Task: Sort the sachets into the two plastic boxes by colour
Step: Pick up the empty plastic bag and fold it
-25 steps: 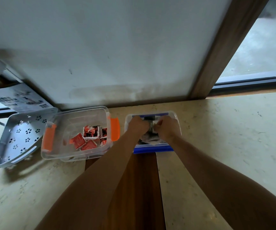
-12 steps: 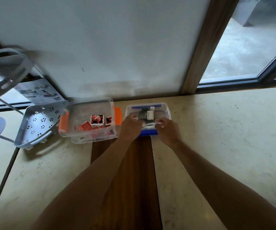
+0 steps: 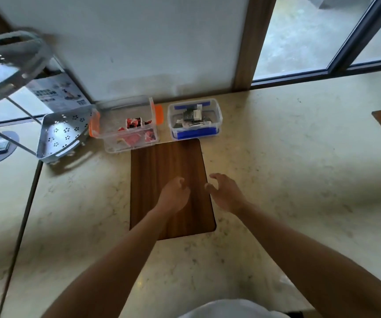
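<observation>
Left hand (image 3: 173, 195) and right hand (image 3: 226, 193) empty, fingers loosely curled, over bare wooden board (image 3: 150, 168), boxes (image 3: 194, 118) beyond its far edge

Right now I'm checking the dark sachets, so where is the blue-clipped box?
The blue-clipped box sits by the wall, right of the orange-clipped box, just beyond the wooden board.

Orange-latched clear box (image 3: 125, 125) is holding red sachets (image 3: 132, 123); blue-latched clear box (image 3: 194, 118) just beside it is holding dark and white sachets (image 3: 191, 115). Left hand (image 3: 173, 196) and right hand (image 3: 225, 193) are hovering empty, fingers loosely curled, over wooden board (image 3: 162, 166) on marble counter (image 3: 288, 161).
</observation>
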Action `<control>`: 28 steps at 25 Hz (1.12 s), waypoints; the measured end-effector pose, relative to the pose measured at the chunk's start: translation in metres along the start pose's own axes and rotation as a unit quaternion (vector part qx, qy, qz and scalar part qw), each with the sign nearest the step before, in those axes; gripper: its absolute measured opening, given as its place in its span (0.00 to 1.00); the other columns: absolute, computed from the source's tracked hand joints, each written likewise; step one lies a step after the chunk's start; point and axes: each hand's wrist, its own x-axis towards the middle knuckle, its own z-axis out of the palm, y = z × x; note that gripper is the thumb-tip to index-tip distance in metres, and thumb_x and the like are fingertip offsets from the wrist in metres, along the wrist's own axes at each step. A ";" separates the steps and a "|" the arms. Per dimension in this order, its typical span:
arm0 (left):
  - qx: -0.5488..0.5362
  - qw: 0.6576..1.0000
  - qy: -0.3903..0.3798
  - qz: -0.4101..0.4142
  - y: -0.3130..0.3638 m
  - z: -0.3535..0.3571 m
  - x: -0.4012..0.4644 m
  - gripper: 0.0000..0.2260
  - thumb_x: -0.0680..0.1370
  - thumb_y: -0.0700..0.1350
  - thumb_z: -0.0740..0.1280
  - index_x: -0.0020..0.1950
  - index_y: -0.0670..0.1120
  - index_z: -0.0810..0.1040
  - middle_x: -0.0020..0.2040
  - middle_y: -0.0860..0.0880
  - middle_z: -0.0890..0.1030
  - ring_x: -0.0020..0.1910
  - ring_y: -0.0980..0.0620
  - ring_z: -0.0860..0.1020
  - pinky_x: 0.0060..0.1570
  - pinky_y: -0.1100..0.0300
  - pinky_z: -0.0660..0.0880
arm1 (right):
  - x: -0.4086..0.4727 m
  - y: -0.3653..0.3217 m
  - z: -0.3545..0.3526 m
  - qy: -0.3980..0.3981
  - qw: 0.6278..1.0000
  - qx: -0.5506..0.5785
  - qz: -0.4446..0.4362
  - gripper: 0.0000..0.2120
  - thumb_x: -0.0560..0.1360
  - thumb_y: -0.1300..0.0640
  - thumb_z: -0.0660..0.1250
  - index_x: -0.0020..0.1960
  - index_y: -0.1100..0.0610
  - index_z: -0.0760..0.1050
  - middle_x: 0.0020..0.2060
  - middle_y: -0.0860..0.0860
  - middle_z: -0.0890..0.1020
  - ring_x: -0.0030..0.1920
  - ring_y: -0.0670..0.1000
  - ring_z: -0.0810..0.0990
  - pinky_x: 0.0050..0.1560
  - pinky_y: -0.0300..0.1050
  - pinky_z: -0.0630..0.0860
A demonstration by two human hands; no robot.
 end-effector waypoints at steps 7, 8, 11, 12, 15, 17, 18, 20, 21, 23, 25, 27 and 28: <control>0.011 0.999 0.011 0.034 -0.017 0.002 -0.032 0.17 0.82 0.47 0.61 0.71 0.45 0.72 0.61 0.46 0.80 0.55 0.48 0.80 0.57 0.49 0.79 | -0.033 -0.004 0.010 0.012 1.000 0.005 -0.016 0.24 0.81 0.46 0.60 0.73 0.55 0.68 0.71 0.54 0.73 0.70 0.55 0.72 0.66 0.47 0.69; 0.016 0.999 0.016 0.037 -0.017 0.000 -0.034 0.17 0.83 0.46 0.61 0.71 0.45 0.72 0.59 0.47 0.81 0.54 0.49 0.81 0.56 0.50 0.80 | -0.034 -0.006 0.009 0.011 1.000 0.003 -0.019 0.23 0.81 0.47 0.60 0.73 0.55 0.68 0.71 0.54 0.73 0.70 0.55 0.72 0.66 0.47 0.70; 0.019 0.999 0.026 0.041 -0.019 -0.008 -0.043 0.13 0.83 0.44 0.61 0.66 0.42 0.76 0.49 0.50 0.79 0.48 0.50 0.82 0.50 0.53 0.81 | -0.038 -0.013 0.011 0.006 1.000 0.001 -0.020 0.23 0.81 0.48 0.61 0.73 0.56 0.68 0.70 0.55 0.73 0.68 0.55 0.73 0.63 0.45 0.70; 0.020 0.999 0.028 0.040 -0.021 -0.009 -0.046 0.12 0.83 0.44 0.61 0.64 0.42 0.77 0.47 0.50 0.78 0.47 0.49 0.82 0.48 0.54 0.81 | -0.039 -0.015 0.012 0.003 1.000 0.000 -0.021 0.23 0.81 0.48 0.61 0.73 0.56 0.68 0.70 0.55 0.73 0.68 0.55 0.73 0.63 0.45 0.70; 0.030 0.998 0.027 0.044 -0.030 -0.015 -0.051 0.10 0.83 0.44 0.61 0.59 0.43 0.78 0.45 0.52 0.80 0.44 0.51 0.82 0.40 0.60 0.79 | -0.044 -0.020 0.015 -0.002 1.000 -0.003 -0.024 0.24 0.81 0.47 0.61 0.74 0.56 0.67 0.71 0.55 0.72 0.69 0.56 0.72 0.66 0.48 0.70; 0.038 0.998 0.032 0.043 -0.036 -0.020 -0.045 0.11 0.82 0.46 0.61 0.57 0.43 0.79 0.43 0.52 0.82 0.39 0.55 0.80 0.36 0.62 0.77 | -0.045 -0.025 0.012 0.001 0.999 -0.008 -0.031 0.25 0.81 0.47 0.60 0.75 0.56 0.67 0.72 0.55 0.72 0.70 0.56 0.72 0.67 0.50 0.70; 0.034 0.998 0.036 0.043 -0.036 -0.023 -0.044 0.11 0.82 0.46 0.60 0.57 0.44 0.79 0.41 0.52 0.82 0.37 0.56 0.80 0.35 0.62 0.77 | -0.045 -0.028 0.010 0.005 0.999 -0.009 -0.033 0.25 0.81 0.46 0.60 0.75 0.56 0.66 0.72 0.55 0.71 0.70 0.56 0.71 0.68 0.51 0.70; 0.028 0.998 0.043 0.041 -0.034 -0.028 -0.047 0.11 0.82 0.47 0.60 0.59 0.45 0.79 0.44 0.51 0.83 0.39 0.55 0.81 0.36 0.61 0.77 | -0.045 -0.032 0.006 0.019 0.999 -0.010 -0.037 0.25 0.81 0.46 0.60 0.75 0.55 0.66 0.72 0.54 0.71 0.71 0.56 0.71 0.68 0.51 0.70; 0.020 0.998 0.042 0.042 -0.033 -0.028 -0.050 0.11 0.82 0.47 0.61 0.61 0.46 0.78 0.47 0.51 0.82 0.42 0.53 0.82 0.38 0.61 0.77 | -0.046 -0.031 0.005 0.027 0.999 -0.007 -0.037 0.25 0.81 0.46 0.61 0.75 0.54 0.66 0.72 0.54 0.71 0.71 0.56 0.71 0.68 0.51 0.71; 0.016 0.998 0.019 0.051 -0.027 -0.021 -0.054 0.13 0.83 0.47 0.61 0.67 0.46 0.75 0.52 0.51 0.80 0.48 0.51 0.81 0.46 0.57 0.80 | -0.051 -0.023 0.002 0.042 0.999 0.001 -0.025 0.25 0.81 0.46 0.61 0.74 0.54 0.67 0.72 0.54 0.71 0.70 0.56 0.72 0.67 0.51 0.71; 0.024 0.998 -0.013 0.060 -0.016 -0.006 -0.056 0.16 0.83 0.48 0.61 0.69 0.46 0.73 0.55 0.49 0.80 0.51 0.50 0.81 0.52 0.53 0.80 | -0.061 -0.004 0.001 0.048 0.999 -0.001 0.000 0.24 0.80 0.47 0.62 0.74 0.54 0.67 0.72 0.55 0.71 0.70 0.57 0.71 0.68 0.52 0.70; 0.043 0.996 -0.048 0.068 0.001 0.020 -0.052 0.17 0.82 0.50 0.61 0.71 0.47 0.72 0.59 0.47 0.80 0.52 0.48 0.80 0.53 0.52 0.79 | -0.077 0.027 -0.002 0.060 0.997 0.003 0.046 0.24 0.80 0.48 0.62 0.74 0.54 0.67 0.72 0.56 0.70 0.71 0.58 0.70 0.69 0.52 0.69; 0.055 0.994 -0.066 0.074 0.011 0.036 -0.051 0.18 0.82 0.50 0.62 0.70 0.47 0.72 0.61 0.46 0.80 0.54 0.47 0.80 0.54 0.52 0.78 | -0.087 0.046 -0.005 0.068 0.995 0.002 0.071 0.24 0.80 0.48 0.63 0.74 0.54 0.67 0.72 0.57 0.69 0.71 0.58 0.69 0.70 0.52 0.68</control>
